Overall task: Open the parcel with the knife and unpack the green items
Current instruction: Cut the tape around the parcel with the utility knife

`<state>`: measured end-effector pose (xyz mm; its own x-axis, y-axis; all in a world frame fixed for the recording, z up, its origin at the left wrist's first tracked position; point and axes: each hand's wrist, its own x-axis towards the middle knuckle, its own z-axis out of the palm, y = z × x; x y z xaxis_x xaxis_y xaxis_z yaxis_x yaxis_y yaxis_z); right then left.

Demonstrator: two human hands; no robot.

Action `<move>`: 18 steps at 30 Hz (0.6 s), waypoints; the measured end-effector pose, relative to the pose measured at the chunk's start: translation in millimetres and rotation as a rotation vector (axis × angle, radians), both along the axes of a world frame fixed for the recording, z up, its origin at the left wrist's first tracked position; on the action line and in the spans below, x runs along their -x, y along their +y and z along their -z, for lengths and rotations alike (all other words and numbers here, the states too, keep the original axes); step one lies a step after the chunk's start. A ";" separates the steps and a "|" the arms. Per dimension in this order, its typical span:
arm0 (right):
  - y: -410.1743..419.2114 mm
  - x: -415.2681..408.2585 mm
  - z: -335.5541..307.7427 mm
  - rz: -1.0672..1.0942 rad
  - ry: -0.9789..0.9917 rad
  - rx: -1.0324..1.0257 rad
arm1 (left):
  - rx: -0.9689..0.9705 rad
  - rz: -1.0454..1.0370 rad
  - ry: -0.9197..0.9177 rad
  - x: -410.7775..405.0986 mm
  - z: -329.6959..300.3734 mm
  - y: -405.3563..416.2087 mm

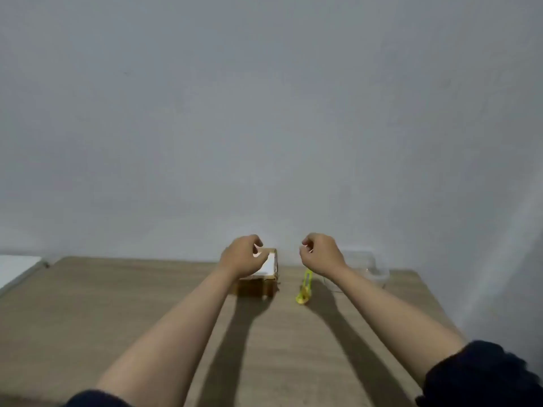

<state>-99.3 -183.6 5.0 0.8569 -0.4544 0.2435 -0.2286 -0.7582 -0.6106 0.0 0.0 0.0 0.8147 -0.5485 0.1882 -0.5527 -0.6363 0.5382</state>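
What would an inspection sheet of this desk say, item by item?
Surface: wooden table, bare apart from a few things at its far edge.
Job's things: cardboard parcel with a white top, apparently unopened; yellow knife lying to its right, untouched.
Clutter: clear plastic container at the far right.
Hands: left hand hovers over the parcel, right hand above the knife; both loosely curled, holding nothing.
Cables: nothing seen.
Surroundings: plain grey wall; a white surface at the left edge.
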 end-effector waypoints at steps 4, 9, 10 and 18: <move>2.9 -7.2 30.6 0.082 0.120 -0.070 | -0.034 -0.030 0.048 -22.3 30.7 22.0; 4.6 -19.8 80.5 0.216 0.221 -0.151 | -0.069 -0.092 0.075 -52.1 70.1 40.2; 5.0 -22.0 90.0 0.243 0.244 -0.167 | -0.074 -0.081 0.081 -58.0 77.6 42.5; 10.9 -36.2 136.5 0.425 0.277 -0.166 | 0.031 -0.107 0.223 -95.6 125.5 40.4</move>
<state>-63.0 -172.7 -131.5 0.6106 -0.7888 -0.0700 -0.6641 -0.4619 -0.5878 95.6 40.4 -125.5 0.8913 -0.4533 0.0123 -0.3481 -0.6666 0.6592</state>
